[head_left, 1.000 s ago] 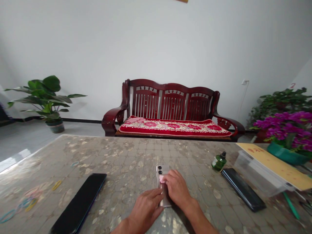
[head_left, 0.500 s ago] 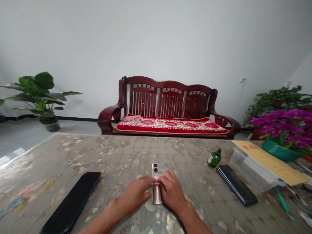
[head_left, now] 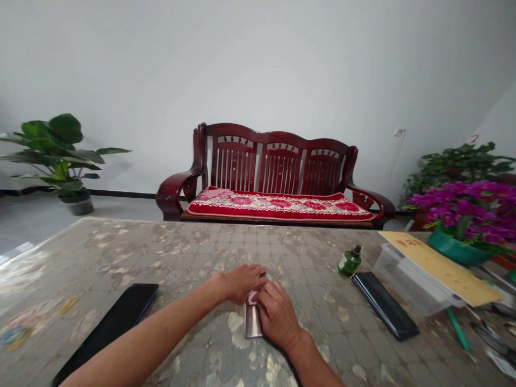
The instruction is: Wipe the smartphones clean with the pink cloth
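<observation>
A pinkish, shiny phone (head_left: 253, 323) lies back side up on the table in front of me, its lower part showing. My left hand (head_left: 243, 283) reaches across its camera end, fingers bent over the top and covering the lenses. Against the middle of the phone's back is a small pink ring-like piece (head_left: 252, 297), partly hidden by fingers. My right hand (head_left: 279, 313) rests along the phone's right side, thumb and fingers closed on that pink piece.
A black phone (head_left: 108, 328) lies at left, near coloured rubber bands (head_left: 18, 336). To the right are a green bottle (head_left: 349, 261), a black case (head_left: 386, 305) and a clear plastic box (head_left: 415, 282) under yellow card (head_left: 441, 269). A wooden bench (head_left: 177, 189) stands beyond the table (head_left: 161, 252).
My left hand has moved from the pink piece up over the phone's camera end, hiding the lenses. My right hand stays at the pink piece. The view has shifted slightly.
</observation>
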Available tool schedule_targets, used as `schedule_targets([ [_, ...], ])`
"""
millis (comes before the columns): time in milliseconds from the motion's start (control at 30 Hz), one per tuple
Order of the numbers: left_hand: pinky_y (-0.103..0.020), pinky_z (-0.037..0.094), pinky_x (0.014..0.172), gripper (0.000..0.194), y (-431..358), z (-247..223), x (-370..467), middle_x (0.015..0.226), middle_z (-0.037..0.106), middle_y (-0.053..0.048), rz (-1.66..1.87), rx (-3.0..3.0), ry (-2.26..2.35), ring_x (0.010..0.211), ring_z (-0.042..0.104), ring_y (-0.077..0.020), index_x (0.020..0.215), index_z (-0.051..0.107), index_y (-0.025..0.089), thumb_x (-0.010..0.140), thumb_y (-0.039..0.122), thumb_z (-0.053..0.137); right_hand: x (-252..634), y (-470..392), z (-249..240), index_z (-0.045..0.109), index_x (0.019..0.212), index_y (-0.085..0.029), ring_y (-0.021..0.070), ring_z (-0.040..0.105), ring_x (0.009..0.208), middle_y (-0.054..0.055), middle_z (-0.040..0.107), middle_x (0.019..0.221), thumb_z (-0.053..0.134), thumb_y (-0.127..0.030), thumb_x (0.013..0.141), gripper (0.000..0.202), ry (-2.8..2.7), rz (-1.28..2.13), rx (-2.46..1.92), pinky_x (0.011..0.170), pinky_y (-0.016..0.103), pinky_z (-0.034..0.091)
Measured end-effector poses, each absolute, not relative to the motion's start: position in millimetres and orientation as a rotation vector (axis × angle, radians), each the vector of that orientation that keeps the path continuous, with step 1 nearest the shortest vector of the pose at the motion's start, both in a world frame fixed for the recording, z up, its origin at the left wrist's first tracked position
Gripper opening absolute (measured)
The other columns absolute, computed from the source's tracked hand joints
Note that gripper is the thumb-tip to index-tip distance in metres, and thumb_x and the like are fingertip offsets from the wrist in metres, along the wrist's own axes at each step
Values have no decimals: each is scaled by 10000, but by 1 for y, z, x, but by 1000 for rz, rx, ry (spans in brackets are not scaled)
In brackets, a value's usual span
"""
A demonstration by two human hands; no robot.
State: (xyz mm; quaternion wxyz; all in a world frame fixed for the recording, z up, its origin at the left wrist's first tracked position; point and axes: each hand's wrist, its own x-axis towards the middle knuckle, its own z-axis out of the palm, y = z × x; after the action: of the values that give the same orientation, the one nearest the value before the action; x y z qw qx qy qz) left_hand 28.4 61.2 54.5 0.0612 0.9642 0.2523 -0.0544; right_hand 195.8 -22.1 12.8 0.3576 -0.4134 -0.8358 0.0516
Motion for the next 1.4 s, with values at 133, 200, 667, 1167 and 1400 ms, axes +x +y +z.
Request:
schedule_targets([
  [133,-485,467,1006,654,63,60,32,1461,453,-177,-259,2946,749,1297,478,-380,1310,514,211,710,276,767,196,-20,13,646,914,-203,209,499,909,52,603,920,505,-73,878,195,-2157,119,-1051,823,326,395],
  [200,-493,483,970,683,63,64,33,1432,477,-159,-298,2943,781,1247,509,-383,1285,525,236,664,321,796,196,-19,14,649,912,-204,209,499,897,49,605,908,513,-72,871,194,-2161,115,-1053,809,323,393],
  [667,-377,486,900,427,17,56,-11,1149,578,-87,7,2542,1517,1103,556,-297,1035,573,209,724,432,762,201,-20,22,691,888,-227,192,514,863,29,619,880,574,-120,927,163,-2246,36,-1358,760,295,386],
  [1167,-341,470,927,455,-25,28,-6,1232,549,-91,309,2321,1690,1106,593,-261,1235,524,216,821,348,659,197,-24,18,692,925,-245,201,538,896,27,632,904,526,-72,914,240,-2188,69,-1390,796,308,409],
  [1400,-346,470,933,484,-25,29,-6,1253,544,-97,277,2329,1676,1117,593,-261,1257,511,214,821,347,674,210,-7,12,699,916,-239,222,536,865,53,635,880,511,-92,940,240,-2052,-43,-1543,775,329,412],
])
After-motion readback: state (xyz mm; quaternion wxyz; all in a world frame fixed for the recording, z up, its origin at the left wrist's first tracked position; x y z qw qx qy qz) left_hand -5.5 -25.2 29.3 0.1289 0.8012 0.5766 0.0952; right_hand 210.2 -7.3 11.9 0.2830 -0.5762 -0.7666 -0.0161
